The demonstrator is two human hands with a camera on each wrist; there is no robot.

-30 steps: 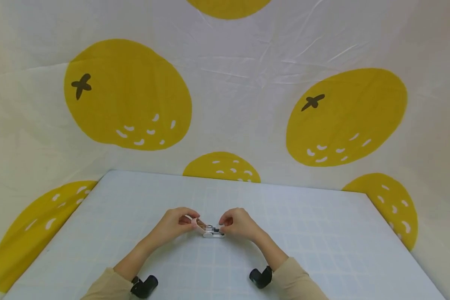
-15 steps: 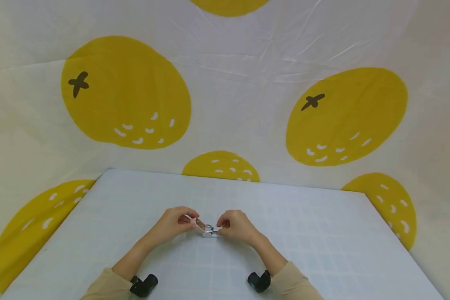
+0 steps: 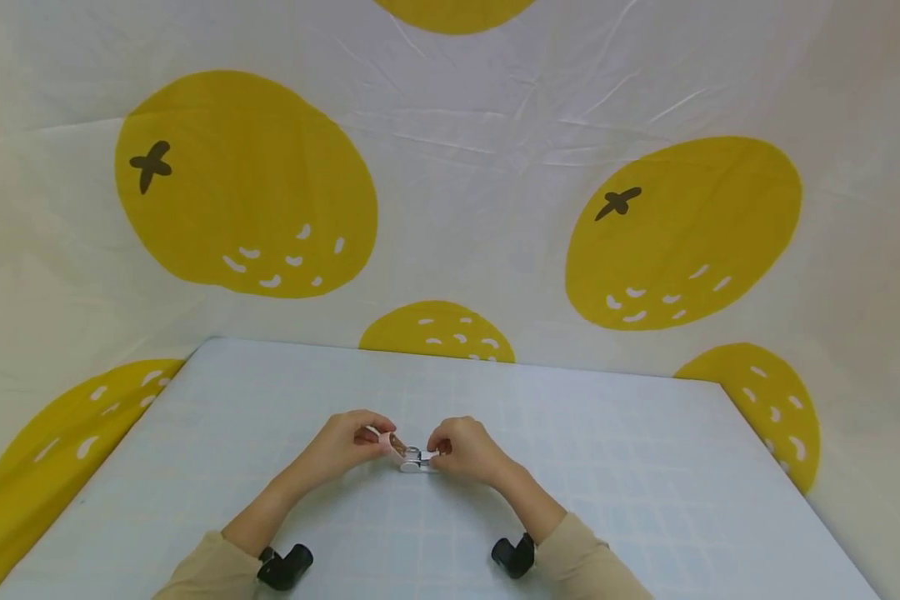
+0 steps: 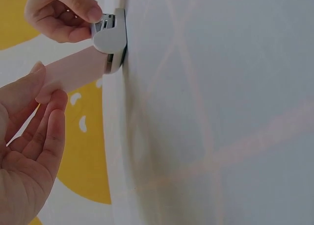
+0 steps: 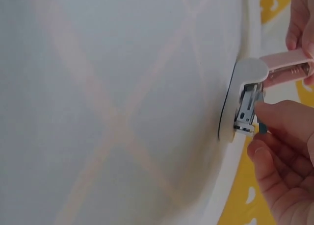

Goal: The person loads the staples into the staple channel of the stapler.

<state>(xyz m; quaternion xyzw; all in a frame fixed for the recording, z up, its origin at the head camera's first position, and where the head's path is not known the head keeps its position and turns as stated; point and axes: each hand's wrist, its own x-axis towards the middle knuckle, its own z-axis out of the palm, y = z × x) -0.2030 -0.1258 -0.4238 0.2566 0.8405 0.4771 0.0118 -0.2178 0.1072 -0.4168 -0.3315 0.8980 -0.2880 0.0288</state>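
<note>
A small stapler stands on the table, its white base (image 3: 410, 467) down and its pink top arm (image 4: 76, 72) swung up to the left. My left hand (image 3: 347, 438) pinches the free end of that arm between thumb and fingers. The metal staple tray (image 5: 248, 107) lies exposed along the base. At the tray, the thumb and fingers of my right hand (image 3: 467, 450) pinch a small grey metal piece (image 5: 262, 127). Fingers hide most of this piece, so I cannot tell whether it is a staple strip or part of the tray.
The pale checked tabletop (image 3: 600, 467) extends around both hands. Behind it hangs a white cloth (image 3: 465, 208) printed with large yellow fruit. A black wrist camera (image 3: 286, 567) sits at the left cuff, another camera (image 3: 513, 557) at the right.
My right hand has moved slightly left along the stapler, covering more of its right end. The left hand keeps its hold on the raised pink arm, and the view has shifted a little.
</note>
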